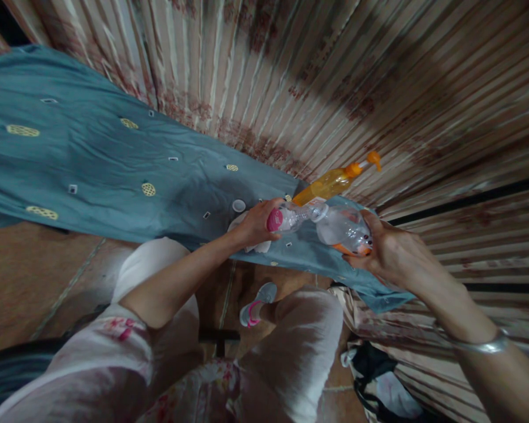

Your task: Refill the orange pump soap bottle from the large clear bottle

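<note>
My left hand (261,224) is closed around a small clear bottle (292,217) with a pink patch at the end near my fingers. In my right hand (390,249) is a larger clear plastic bottle (344,228), tilted, with a white ring at its neck and some orange on its underside. The necks of the two bottles meet or nearly meet; I cannot tell whether they touch. Behind them stands a pump bottle (328,185) of yellow-orange liquid with an orange pump head. A round white cap (238,205) lies left of my left hand.
A blue-green cloth with yellow prints covers the long narrow table (101,158). Something white, perhaps a cloth or tissue (261,246), lies partly under my left hand. Pleated patterned curtains (264,76) hang behind the table. A dark bag (374,370) sits on the floor at lower right.
</note>
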The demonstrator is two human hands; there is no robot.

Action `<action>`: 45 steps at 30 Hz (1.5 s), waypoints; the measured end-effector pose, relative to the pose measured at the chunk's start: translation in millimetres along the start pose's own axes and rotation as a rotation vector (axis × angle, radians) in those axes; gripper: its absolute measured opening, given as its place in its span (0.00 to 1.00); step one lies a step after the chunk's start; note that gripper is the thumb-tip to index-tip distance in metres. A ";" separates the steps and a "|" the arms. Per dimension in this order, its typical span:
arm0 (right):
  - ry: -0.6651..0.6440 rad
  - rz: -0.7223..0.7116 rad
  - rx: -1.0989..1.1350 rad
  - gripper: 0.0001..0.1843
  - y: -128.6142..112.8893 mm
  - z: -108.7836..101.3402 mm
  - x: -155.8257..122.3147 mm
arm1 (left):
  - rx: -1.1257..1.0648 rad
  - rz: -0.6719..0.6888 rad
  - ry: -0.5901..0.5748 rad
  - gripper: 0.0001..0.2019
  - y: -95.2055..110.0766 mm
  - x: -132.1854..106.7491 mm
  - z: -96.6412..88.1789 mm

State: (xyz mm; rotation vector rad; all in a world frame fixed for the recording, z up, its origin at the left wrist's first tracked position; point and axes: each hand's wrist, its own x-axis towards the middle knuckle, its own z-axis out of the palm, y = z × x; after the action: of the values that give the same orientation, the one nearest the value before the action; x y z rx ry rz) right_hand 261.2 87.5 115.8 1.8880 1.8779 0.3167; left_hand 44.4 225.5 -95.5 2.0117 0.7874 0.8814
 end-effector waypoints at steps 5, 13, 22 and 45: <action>-0.008 0.000 0.014 0.43 -0.2 -2.6 0.5 | 0.004 0.005 0.000 0.44 2.2 -0.7 -1.7; -0.030 0.000 -0.002 0.43 -2.1 -6.2 0.6 | 0.016 0.007 0.000 0.43 1.6 -1.8 -1.8; 0.054 -0.038 0.010 0.44 8.5 9.0 1.5 | 0.020 0.015 0.011 0.44 3.2 -1.6 -2.0; -0.015 0.001 -0.002 0.41 2.8 -0.2 1.0 | 0.022 0.035 0.019 0.43 -1.5 -1.3 0.3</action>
State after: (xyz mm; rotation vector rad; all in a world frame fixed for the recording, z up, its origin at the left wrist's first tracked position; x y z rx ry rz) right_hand 263.6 88.7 117.2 1.8850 1.8664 0.3032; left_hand 43.5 225.1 -97.2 2.0445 0.7774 0.9171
